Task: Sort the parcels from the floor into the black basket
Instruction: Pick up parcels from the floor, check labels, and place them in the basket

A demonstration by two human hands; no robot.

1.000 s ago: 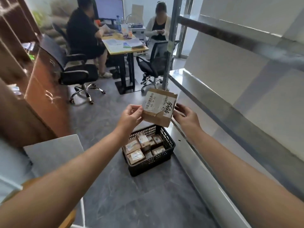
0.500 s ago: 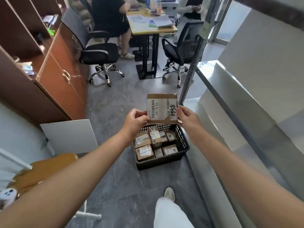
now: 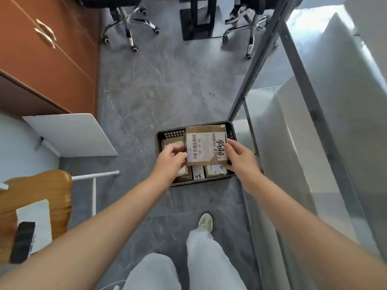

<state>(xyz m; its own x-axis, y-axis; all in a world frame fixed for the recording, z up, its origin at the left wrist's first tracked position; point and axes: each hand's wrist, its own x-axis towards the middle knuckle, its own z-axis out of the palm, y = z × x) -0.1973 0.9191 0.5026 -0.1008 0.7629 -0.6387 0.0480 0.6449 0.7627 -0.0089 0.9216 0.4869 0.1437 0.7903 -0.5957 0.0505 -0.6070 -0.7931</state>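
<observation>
Closest in, at six o'clock: pale trouser legs and a cream shoe point(image 3: 205, 221) on grey stone floor. Further out, toward twelve o'clock from the shoe: left hand point(image 3: 170, 162) at nine o'clock and right hand point(image 3: 240, 158) at three o'clock of a flat brown cardboard parcel with a white barcode label point(image 3: 206, 145), fingers curled, pinching its opposite edges. Hangs label-up over a black slatted plastic basket point(image 3: 167, 132), above smaller brown parcels point(image 3: 214, 171) lying inside. Beyond, at twelve o'clock: chrome wheeled chair bases point(image 3: 127, 24).

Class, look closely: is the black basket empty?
No: small labelled parcels lie in the black basket, below the parcel held by the left hand and right hand.
</observation>
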